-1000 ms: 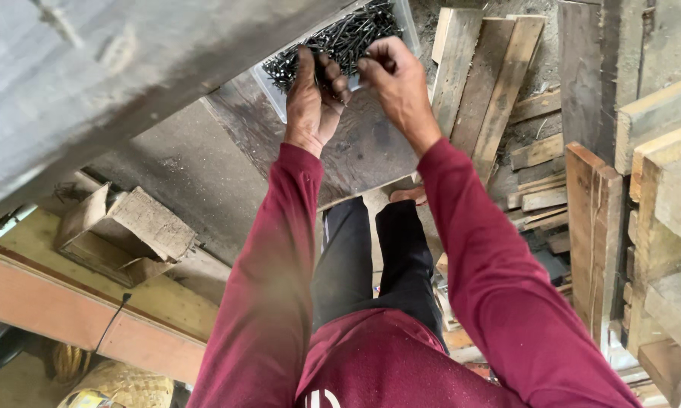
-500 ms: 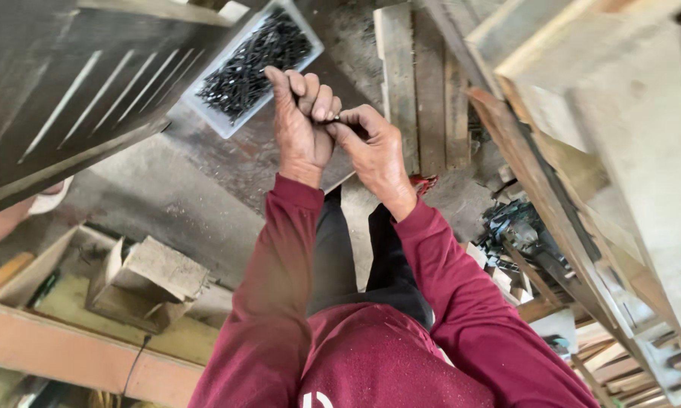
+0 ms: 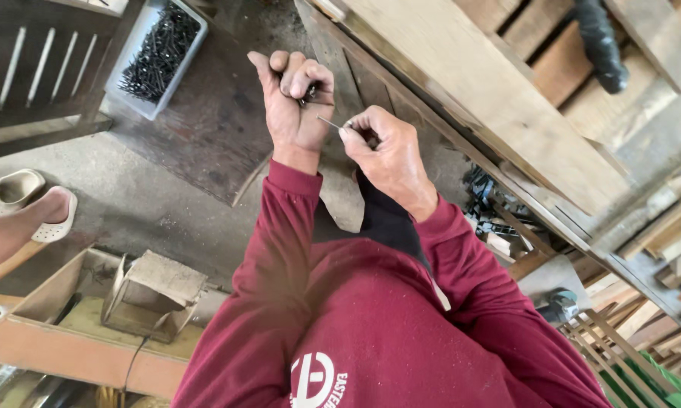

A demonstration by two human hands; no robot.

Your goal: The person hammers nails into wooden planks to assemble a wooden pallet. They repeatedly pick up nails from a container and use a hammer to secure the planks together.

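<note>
My left hand point(image 3: 295, 102) is a closed fist around a small bunch of dark screws; only their tips show between the fingers. My right hand point(image 3: 386, 151) sits just right of it and pinches a single thin screw point(image 3: 329, 122) by one end, the other end pointing at the left fist. Both hands are raised above my knees, in dark red sleeves. A clear plastic tray point(image 3: 132, 102) full of dark screws lies on the floor to the upper left, well apart from both hands.
A wooden frame of planks point(image 3: 506, 98) runs diagonally at the right. A slatted dark panel point(image 3: 30, 68) is at upper left. An open cardboard box point(image 3: 155, 291) and another person's sandalled foot point(image 3: 34, 219) are at left. A power tool point(image 3: 555, 306) lies at right.
Both hands came away from the screw tray toward my body. The left hand closed on a bunch of screws and the right hand has drawn one out. The view swung right.
</note>
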